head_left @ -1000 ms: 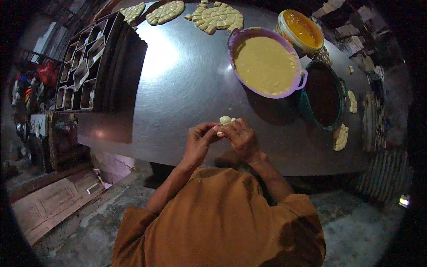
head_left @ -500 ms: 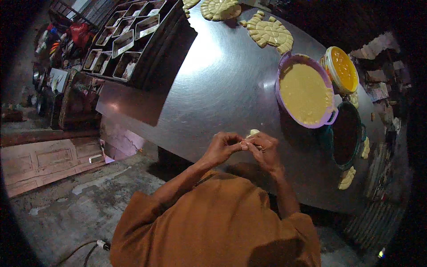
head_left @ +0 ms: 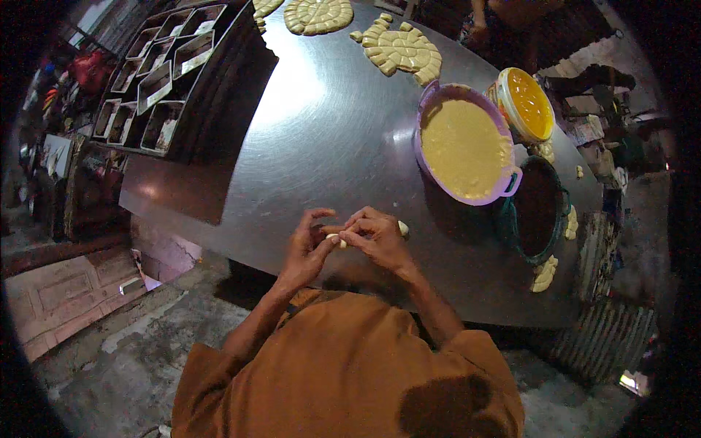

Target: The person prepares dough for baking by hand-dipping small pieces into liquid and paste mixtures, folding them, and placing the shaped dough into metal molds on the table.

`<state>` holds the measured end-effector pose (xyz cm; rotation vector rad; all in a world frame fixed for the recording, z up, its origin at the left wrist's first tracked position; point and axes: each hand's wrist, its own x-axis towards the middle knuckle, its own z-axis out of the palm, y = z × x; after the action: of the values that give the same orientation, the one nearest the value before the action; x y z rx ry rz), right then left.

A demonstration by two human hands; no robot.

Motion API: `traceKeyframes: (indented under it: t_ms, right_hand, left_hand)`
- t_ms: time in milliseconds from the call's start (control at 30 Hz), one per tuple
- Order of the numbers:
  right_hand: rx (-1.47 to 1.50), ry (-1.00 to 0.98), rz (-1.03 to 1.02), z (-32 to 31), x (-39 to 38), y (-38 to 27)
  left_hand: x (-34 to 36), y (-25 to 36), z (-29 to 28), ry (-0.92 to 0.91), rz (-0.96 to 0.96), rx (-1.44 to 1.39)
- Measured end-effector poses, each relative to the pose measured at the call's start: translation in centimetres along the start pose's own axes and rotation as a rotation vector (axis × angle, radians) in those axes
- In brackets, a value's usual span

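Note:
My left hand (head_left: 307, 247) and my right hand (head_left: 374, 239) meet over the near edge of the metal table, both closed on a small pale piece of dough (head_left: 342, 243). Thumb and fingertips of each hand pinch it from either side. Just beyond my right hand's knuckles, another small dough lump (head_left: 403, 228) lies on the table, partly hidden. Farther off rests a turtle-shaped dough (head_left: 401, 51) with a scored shell, and beside it a second round scored dough (head_left: 318, 14).
To the right stand a purple basin (head_left: 423, 150) of pale yellow batter-like mass, a bucket (head_left: 504, 109) with yellow contents and a dark green basin (head_left: 506, 223). Dough pieces (head_left: 544, 274) lie near the right edge. Metal baking tins (head_left: 155, 86) fill a rack at left. Another person's hand (head_left: 478, 33) shows far back.
My hands have shifted left in the picture and come slightly apart, showing more of the dough between them. The view has turned, and another person appears at the back.

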<state>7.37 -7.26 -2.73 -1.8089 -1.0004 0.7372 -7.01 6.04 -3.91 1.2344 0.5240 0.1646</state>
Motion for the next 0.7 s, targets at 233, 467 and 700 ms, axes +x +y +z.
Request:
traceKeyframes:
  t_ms: [233,467,700]
  right_hand:
    - [0.250,0.062,0.093,1.9,2.9,-1.2]
    - [-0.321,0.296,-0.470,2.0,5.4,-1.6]
    - [-0.504,0.130,-0.399,2.4,6.4,4.3]
  left_hand:
    - [1.5,1.8,-1.4,0.037,0.068,-0.414]
    - [3.7,2.1,-3.3,0.238,0.309,-0.510]
    - [3.7,-0.1,-9.0,0.469,0.173,-0.495]
